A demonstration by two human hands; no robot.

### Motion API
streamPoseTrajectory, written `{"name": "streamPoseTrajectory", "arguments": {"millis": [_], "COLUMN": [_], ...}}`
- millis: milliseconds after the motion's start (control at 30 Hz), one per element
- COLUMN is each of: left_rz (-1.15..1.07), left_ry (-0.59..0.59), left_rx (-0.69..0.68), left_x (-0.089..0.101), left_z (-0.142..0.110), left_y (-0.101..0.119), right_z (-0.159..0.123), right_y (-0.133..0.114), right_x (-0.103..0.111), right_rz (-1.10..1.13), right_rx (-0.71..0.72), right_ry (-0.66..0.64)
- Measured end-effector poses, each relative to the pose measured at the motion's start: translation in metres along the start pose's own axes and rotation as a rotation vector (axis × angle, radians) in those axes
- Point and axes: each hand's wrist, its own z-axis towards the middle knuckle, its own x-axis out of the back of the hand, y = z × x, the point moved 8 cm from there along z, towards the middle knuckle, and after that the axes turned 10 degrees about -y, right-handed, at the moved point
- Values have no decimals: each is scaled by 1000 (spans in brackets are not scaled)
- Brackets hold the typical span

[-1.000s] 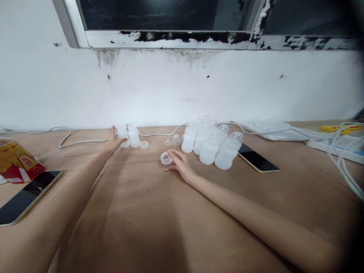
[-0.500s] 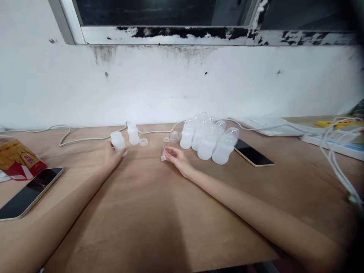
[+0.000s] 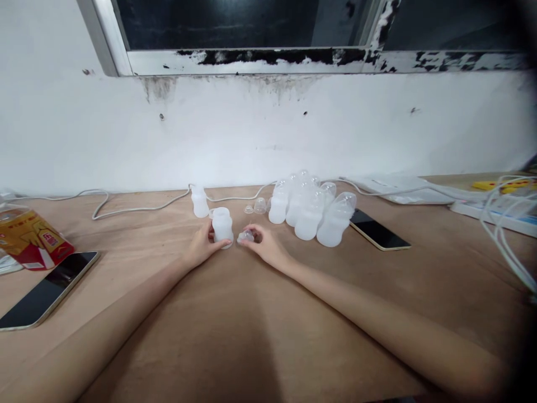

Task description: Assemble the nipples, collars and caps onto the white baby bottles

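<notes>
Translucent plastic bottle [image 3: 222,224] stands upright, near centre; left hand [image 3: 201,246] clasps its side. Right hand [image 3: 265,243] pinches small clear piece [image 3: 245,236] just right. Apparent step: bringing parts together; next move likely calls for alignment.

Single head-worn view: from close above tabletop [image 3: 201,336], faces forward and down; wall [image 3: 235,129], window [image 3: 243,25] beyond.

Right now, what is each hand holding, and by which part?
The left hand holds a frosted white plastic bottle around its lower body; the right hand holds a small, translucent, rounded piece by its right side.
</notes>
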Motion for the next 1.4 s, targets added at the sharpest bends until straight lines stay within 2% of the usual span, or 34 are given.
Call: {"name": "streamPoseTrajectory", "arguments": {"millis": [100,200,300,400,533,700,833,967,1067,1200,1267,1400], "left_rz": [-26,178,390,455,410,332,140,-18,27,153,196,161], "left_ry": [-44,30,61,51,70,24,-11,-49,-53,-34,-8,38], "left_rx": [-34,-42,-177,-240,-175,-168,-112,-26,-41,-124,-153,-151], "left_x": [-3,2,2,-1,4,4,6,6,6,6,7,11], "left_z": [6,5,-3,-7,-6,-8,-7,-5,-7,-10,-11,-8], "left_y": [0,8,27,34,29,32,23,14,21,34,35,31], "right_z": [2,3,4,4,4,5,5,4,1,-2,-3,-5], "right_y": [17,27,25,23,17,9,4,-3,-5,1,2,-8], "right_x": [11,17,15,11,8,6,5,4,4,5,6,6], "right_rz": [368,692,894,972,944,730,607,550,469,201,100,237], "right_rx": [-57,-72,-49,-49,-16,62,139,176,122,-17,-41,57], "right_ry": [142,229,199,164,107,-18,-139,-179,-160,-127,-121,-155]}}
